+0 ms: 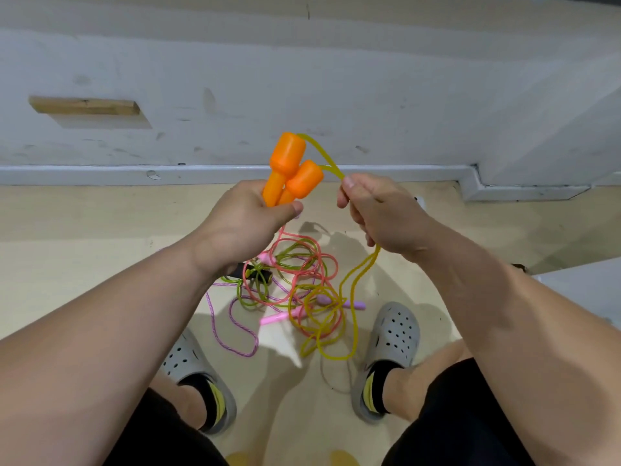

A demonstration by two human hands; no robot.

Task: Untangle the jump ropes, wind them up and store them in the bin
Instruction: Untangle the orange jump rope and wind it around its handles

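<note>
My left hand (245,216) grips two orange handles (290,168) side by side, raised in front of the wall. Their yellow rope (349,287) loops out of the handle tops, passes through my right hand (379,213), which pinches both strands, and drops to the floor. There it runs into a tangled pile of ropes (295,280): a pink rope, a green rope with black handles (258,274), and a purple braided rope (232,327) with pink and lilac handles (279,317). No bin is in view.
I stand over the pile with a grey clog (191,364) on the left and another grey clog (393,338) on the right. A white wall with a baseboard (235,173) lies just ahead. A white object's edge (584,290) shows at the right.
</note>
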